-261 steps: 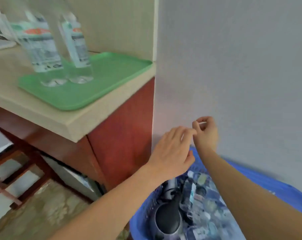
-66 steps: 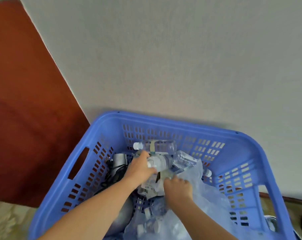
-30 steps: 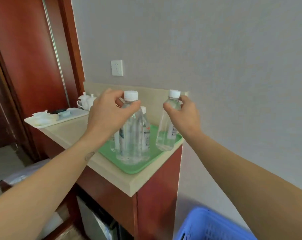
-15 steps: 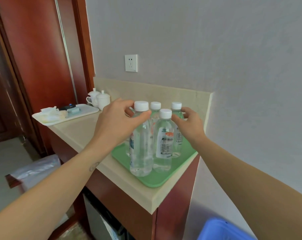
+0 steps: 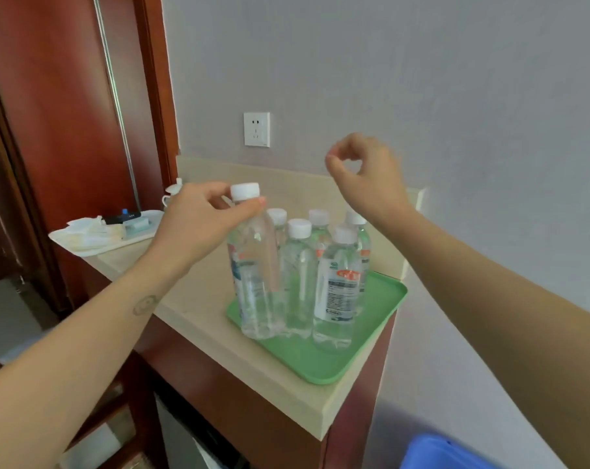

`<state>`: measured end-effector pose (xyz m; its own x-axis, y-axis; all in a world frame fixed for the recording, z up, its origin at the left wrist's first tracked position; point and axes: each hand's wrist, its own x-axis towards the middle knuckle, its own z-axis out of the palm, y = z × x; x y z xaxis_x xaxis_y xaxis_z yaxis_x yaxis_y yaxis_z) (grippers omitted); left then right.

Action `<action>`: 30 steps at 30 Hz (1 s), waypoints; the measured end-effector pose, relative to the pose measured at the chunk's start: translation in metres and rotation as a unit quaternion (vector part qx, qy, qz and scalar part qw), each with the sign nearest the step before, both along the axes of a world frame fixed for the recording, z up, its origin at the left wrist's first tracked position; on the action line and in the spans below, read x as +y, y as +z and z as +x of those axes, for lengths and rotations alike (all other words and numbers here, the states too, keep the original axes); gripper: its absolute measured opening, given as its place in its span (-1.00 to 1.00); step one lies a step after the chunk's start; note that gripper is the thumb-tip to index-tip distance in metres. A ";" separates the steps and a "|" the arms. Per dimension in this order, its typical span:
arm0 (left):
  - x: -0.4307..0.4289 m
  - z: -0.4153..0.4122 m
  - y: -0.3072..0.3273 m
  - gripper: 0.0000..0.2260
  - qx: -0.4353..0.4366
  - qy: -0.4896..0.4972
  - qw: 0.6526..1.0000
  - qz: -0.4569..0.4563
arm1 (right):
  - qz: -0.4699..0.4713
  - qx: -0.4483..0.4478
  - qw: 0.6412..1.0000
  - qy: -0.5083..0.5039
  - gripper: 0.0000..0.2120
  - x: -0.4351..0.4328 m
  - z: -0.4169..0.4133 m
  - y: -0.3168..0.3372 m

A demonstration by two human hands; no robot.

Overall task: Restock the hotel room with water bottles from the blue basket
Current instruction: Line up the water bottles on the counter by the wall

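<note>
Head camera, the only view. Right hand [image 5: 364, 170] has come up off the tray [image 5: 320, 363]. Half a second ago it was down among the caps with its fingers round a bottle neck; now it hangs above the group with fingers curled, thumb and forefinger nearly meeting, and nothing between them. Whatever it carried is now standing with the rest.

Left hand [image 5: 198, 225] keeps its pinch on the neck of the bottle [image 5: 253, 265] at the front left, just under the white cap. That one looks upright, with its base at the tray's near-left edge. Blur hides whether it rests fully on the tray.

Five other bottles [image 5: 337, 292] stand upright and close together on the tray, which sits at the right end of the counter [image 5: 192, 299]. A second ago both hands were carrying bottles in over it.

Only a corner of the basket [image 5: 435, 451] shows, on the floor at lower right, well apart from the tray; its contents are out of sight.

By my reckoning this delivery is nearly done: one bottle placed, the other about to be let go. The group is tight, so the left fingers should withdraw straight up so as not to knock a neighbour. Whether another trip is needed cannot be judged.
</note>
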<state>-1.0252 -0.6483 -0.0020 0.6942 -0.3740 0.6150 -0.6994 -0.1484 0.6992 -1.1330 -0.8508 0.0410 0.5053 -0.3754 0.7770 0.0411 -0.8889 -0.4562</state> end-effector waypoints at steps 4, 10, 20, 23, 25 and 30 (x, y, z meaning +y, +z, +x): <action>0.018 0.039 0.001 -0.72 0.056 -0.008 0.998 0.014 | -0.068 0.255 0.964 0.010 -0.78 0.029 0.027 0.027; 0.024 0.092 -0.010 -0.71 0.067 0.024 0.996 0.061 | -0.245 0.514 0.820 -0.062 -0.42 0.067 0.070 0.029; -0.012 0.191 0.008 -0.54 -0.078 0.104 0.968 0.217 | -0.233 0.667 0.705 -0.063 -0.69 0.056 0.122 0.036; -0.036 0.219 0.012 -0.57 -0.136 0.092 0.942 0.291 | -0.155 0.726 0.663 -0.090 -0.56 0.055 0.130 0.040; -0.052 0.237 0.012 -0.58 -0.169 0.089 0.926 0.325 | -0.150 0.760 0.619 -0.126 -0.45 0.057 0.134 0.040; -0.087 0.275 0.009 -0.60 -0.184 0.069 0.915 0.352 | -0.179 0.777 0.587 -0.143 -0.49 0.057 0.140 0.042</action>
